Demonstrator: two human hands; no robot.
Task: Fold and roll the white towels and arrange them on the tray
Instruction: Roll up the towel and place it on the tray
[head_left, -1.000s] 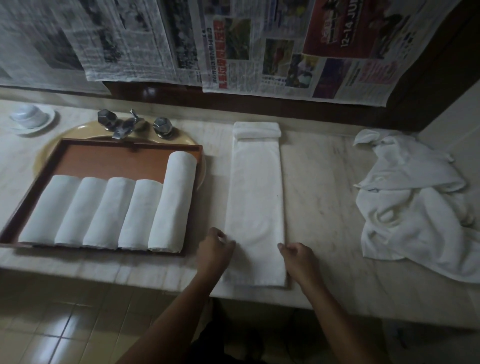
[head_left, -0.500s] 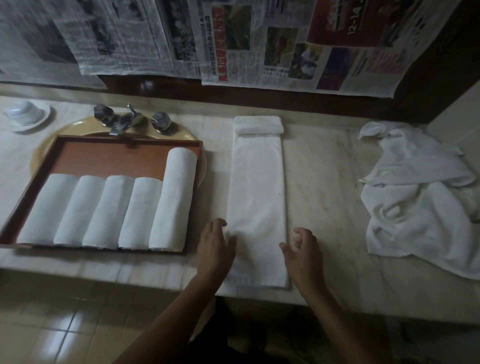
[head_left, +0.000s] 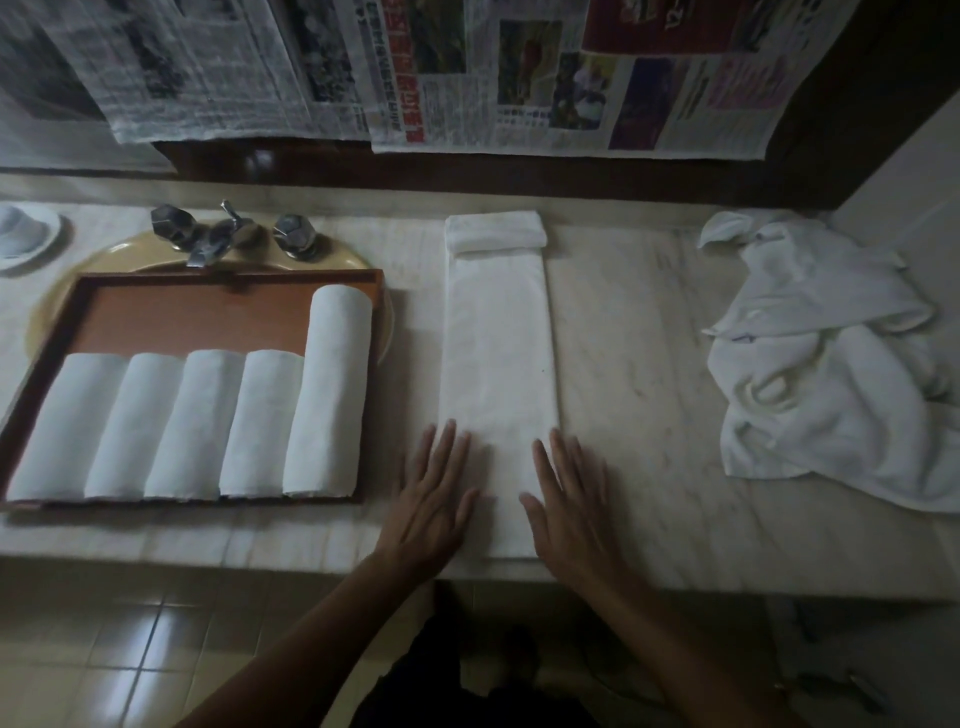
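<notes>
A white towel (head_left: 498, 364) folded into a long narrow strip lies on the marble counter, its far end turned over into a small fold (head_left: 496, 232). My left hand (head_left: 434, 499) lies flat with straight fingers on the strip's near left edge. My right hand (head_left: 569, 493) presses flat on its near right edge. To the left, a brown wooden tray (head_left: 192, 312) holds several rolled white towels (head_left: 208, 421) side by side; the rightmost roll (head_left: 330, 389) is longer than the others.
A heap of loose white towels (head_left: 826, 358) lies at the counter's right. Behind the tray are a yellowish sink rim (head_left: 104, 260) and a metal tap (head_left: 223, 234). A white dish (head_left: 26, 236) sits far left. Newspapers cover the wall; the counter edge is just below my hands.
Both hands went from curled at the towel's near corners to flat with fingers straight, and slid slightly forward along the strip's edges.
</notes>
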